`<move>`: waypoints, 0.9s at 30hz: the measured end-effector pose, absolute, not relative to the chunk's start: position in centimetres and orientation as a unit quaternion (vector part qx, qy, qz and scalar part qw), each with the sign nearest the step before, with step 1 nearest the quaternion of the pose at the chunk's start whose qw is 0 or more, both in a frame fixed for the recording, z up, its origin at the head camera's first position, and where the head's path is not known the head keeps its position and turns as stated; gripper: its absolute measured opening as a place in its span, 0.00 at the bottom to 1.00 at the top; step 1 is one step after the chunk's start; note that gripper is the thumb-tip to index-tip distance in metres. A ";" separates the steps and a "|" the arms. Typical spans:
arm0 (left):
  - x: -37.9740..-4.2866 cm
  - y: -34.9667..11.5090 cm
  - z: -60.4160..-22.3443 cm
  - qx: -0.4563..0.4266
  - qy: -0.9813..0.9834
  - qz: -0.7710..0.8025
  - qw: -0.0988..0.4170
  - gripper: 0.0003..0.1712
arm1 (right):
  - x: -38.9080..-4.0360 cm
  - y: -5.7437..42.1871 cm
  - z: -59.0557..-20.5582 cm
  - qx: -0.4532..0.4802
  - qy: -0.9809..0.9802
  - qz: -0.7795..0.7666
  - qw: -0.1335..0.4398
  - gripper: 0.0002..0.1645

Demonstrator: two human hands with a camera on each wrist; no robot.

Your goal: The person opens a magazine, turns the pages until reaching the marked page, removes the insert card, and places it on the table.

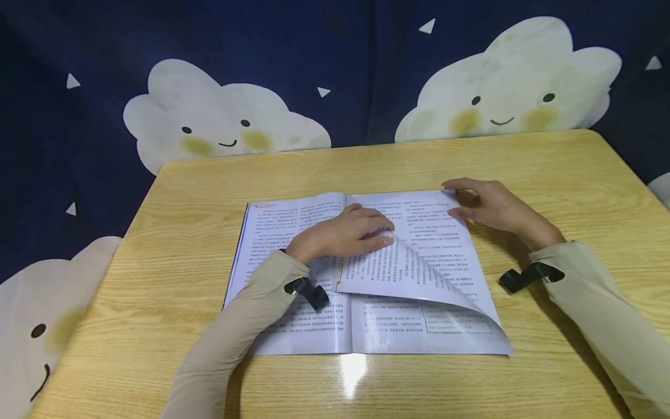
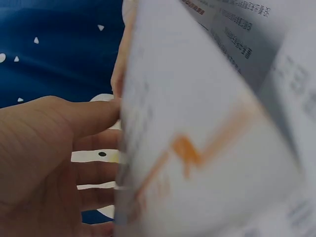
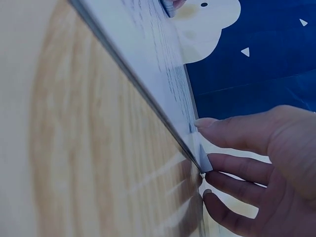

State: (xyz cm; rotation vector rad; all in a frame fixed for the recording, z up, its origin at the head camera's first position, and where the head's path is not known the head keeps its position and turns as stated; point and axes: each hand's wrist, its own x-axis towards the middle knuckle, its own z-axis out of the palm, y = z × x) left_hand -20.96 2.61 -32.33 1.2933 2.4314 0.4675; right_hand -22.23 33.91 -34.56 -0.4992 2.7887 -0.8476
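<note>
An open book [image 1: 282,326] with printed text pages lies on the wooden table. My left hand [image 1: 342,233] is over its middle and pinches a lifted page [image 1: 403,273], thumb on one side and fingers on the other. That page curls over leftward, its lower right corner still low. In the left wrist view the page [image 2: 197,123] is blurred, with an orange mark, and hides the fingertips. My right hand [image 1: 492,209] is at the book's upper right corner. In the right wrist view its fingers [image 3: 237,190] spread loosely and touch the corner, where a small page tip [image 3: 205,160] sticks up.
The wooden table [image 1: 173,233] extends around the book. Behind it hangs a dark blue cloth [image 1: 356,52] printed with smiling white clouds. Black straps with small devices [image 1: 309,294] sit on both wrists, over beige sleeves [image 1: 246,308].
</note>
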 end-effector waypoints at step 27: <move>-19.2 -0.8 -33.5 0.425 0.881 0.146 0.146 0.31 | -22.2 33.5 -34.4 -0.162 0.939 -0.288 0.095 0.33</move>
